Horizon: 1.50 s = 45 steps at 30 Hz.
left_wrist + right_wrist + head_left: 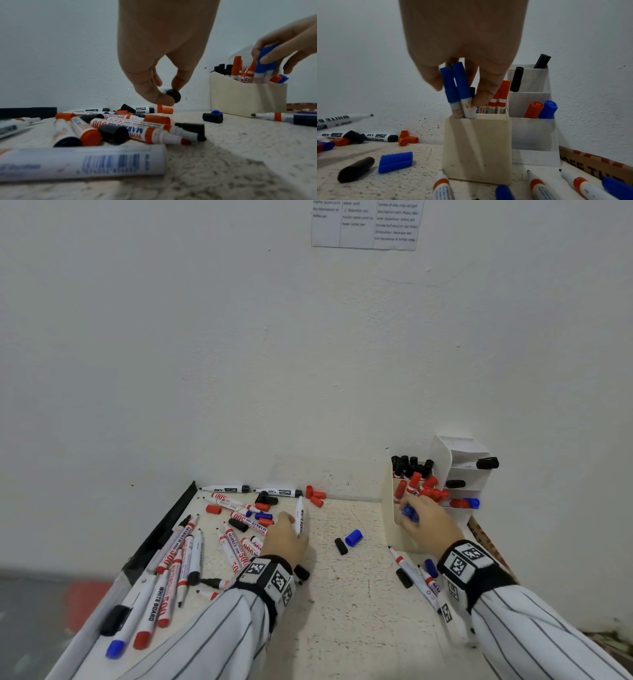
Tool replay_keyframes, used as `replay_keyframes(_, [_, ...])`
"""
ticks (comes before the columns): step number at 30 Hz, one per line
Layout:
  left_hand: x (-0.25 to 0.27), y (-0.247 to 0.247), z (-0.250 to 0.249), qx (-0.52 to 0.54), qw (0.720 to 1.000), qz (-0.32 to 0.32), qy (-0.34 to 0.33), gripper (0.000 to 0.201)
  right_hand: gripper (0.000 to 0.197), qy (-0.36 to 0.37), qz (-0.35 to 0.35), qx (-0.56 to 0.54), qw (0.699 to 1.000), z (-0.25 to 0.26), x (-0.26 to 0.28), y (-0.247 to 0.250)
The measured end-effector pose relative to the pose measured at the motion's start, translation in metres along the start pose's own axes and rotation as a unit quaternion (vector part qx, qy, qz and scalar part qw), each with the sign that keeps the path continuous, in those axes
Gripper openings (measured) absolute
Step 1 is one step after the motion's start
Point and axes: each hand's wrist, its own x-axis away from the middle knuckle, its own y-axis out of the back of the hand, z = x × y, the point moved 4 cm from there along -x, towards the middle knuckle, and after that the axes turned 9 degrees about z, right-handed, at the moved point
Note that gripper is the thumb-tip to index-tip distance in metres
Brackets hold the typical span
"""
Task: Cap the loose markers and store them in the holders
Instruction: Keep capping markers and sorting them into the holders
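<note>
left hand (284, 537) is hovering low over the table (359, 594), pinching one white marker (300, 518), while right hand (430, 520) is gripping two blue-capped markers (456, 89) in the cream holder (477, 148).

Left hand (286, 537) reaching forward and down, thumb and fingertips pinched together, right hand (430, 523) extended further out, fingers (485, 93) curled downward in a grip, both wrists in striped sleeves and marker-tagged bands

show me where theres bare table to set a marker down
Bare table lies between the two wrists, near the front edge. The left marker pile is crowded, as is the patch before the cream holder around the loose blue cap.
</note>
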Motion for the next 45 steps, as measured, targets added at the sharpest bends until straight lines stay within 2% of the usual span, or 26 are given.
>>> replay_keyframes(3, [0.007,0.011,0.006,0.057,0.998,-0.026,0.012,0.044,0.018,-0.016,-0.03,0.003,0.999,0.002,-0.001,0.002])
replay_keyframes(5, [0.012,0.019,0.012,0.088,0.995,-0.035,0.04,0.038,0.017,-0.021,-0.037,-0.001,0.999,0.004,0.001,0.001])
replay_keyframes(8, [0.018,0.029,0.024,0.121,0.989,-0.035,0.074,0.015,0.01,-0.023,-0.042,0.009,0.999,0.009,0.003,-0.002])
replay_keyframes(13, [0.027,0.043,0.043,0.128,0.983,-0.045,0.126,0.023,0.013,-0.031,-0.079,0.067,0.994,0.022,0.004,0.0])
replay_keyframes(17, [0.03,0.052,0.056,0.141,0.976,-0.039,0.161,0.037,0.008,0.049,-0.194,0.082,0.976,0.047,0.004,0.004])
replay_keyframes(20, [0.029,0.058,0.065,0.135,0.977,-0.035,0.162,0.04,0.012,0.112,-0.212,0.051,0.97,0.074,-0.006,-0.002])
replay_keyframes(23, [0.024,0.064,0.074,0.129,0.978,-0.033,0.16,0.04,0.011,0.16,-0.161,-0.006,0.974,0.102,-0.027,-0.02])
replay_keyframes(26, [0.017,0.069,0.082,0.158,0.973,-0.032,0.163,0.038,0.013,0.139,-0.061,-0.061,0.987,0.123,-0.056,-0.05])
replay_keyframes(31, [0.0,0.081,0.091,0.176,0.971,-0.034,0.156,0.021,0.04,0.08,0.164,-0.054,0.982,0.153,-0.105,-0.106])
replay_keyframes(34, [-0.012,0.085,0.094,0.176,0.972,-0.035,0.149,0.017,0.053,0.065,0.247,-0.043,0.966,0.166,-0.126,-0.134])
replay_keyframes(38, [-0.027,0.086,0.101,0.176,0.973,-0.033,0.143,0.021,0.058,0.055,0.295,-0.02,0.954,0.176,-0.141,-0.158])
replay_keyframes(41, [-0.036,0.082,0.101,0.188,0.973,-0.026,0.133,0.015,0.056,0.057,0.279,0.057,0.957,0.175,-0.148,-0.164])
replay_keyframes(45, [-0.037,0.077,0.097,0.178,0.976,-0.029,0.12,0.013,0.028,0.031,0.283,0.1,0.953,0.164,-0.151,-0.161])
